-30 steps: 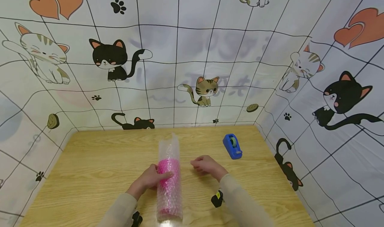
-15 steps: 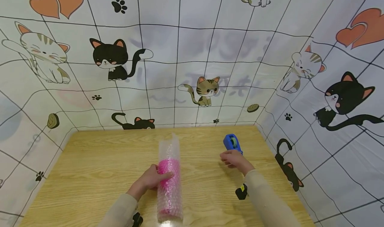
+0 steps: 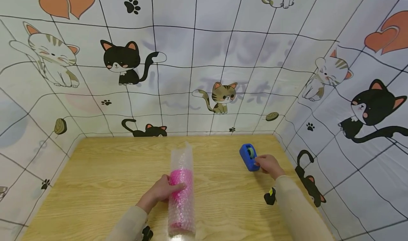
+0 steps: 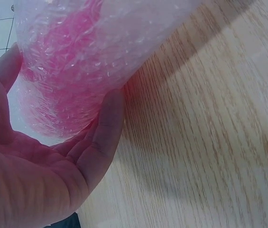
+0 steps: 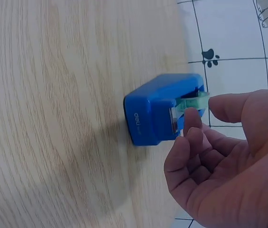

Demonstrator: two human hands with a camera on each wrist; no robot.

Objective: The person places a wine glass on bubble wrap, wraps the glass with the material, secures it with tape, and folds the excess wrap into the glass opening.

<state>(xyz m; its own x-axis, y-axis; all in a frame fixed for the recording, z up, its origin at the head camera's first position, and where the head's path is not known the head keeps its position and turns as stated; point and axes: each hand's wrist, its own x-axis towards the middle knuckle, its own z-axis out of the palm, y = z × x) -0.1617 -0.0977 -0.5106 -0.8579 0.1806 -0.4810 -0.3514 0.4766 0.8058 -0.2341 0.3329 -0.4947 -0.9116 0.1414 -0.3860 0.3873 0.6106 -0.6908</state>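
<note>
A pink cylinder-shaped thing in bubble wrap point(image 3: 181, 198) lies lengthwise on the table, its loose wrap end pointing away. My left hand point(image 3: 161, 190) grips it from the left, thumb over the top and fingers curled against its side and underside in the left wrist view. What is inside the wrap cannot be made out. On the right stands a blue tape dispenser point(image 3: 249, 158) with a roll of greenish tape point(image 5: 194, 101). My right hand point(image 3: 269, 165) is at its cutter end; in the right wrist view the thumb and bent forefinger stand apart beside the tape.
The wooden table point(image 3: 118, 170) carries both things. A white cloth point(image 3: 178, 74) printed with cats and grid lines rises behind the table and along both sides. Black wrist cameras point(image 3: 270, 196) hang under the sleeves.
My right hand has moved right and away from beside the wrapped cylinder to the tape dispenser. My left hand keeps its grip in the same place. The head view has turned slightly left.
</note>
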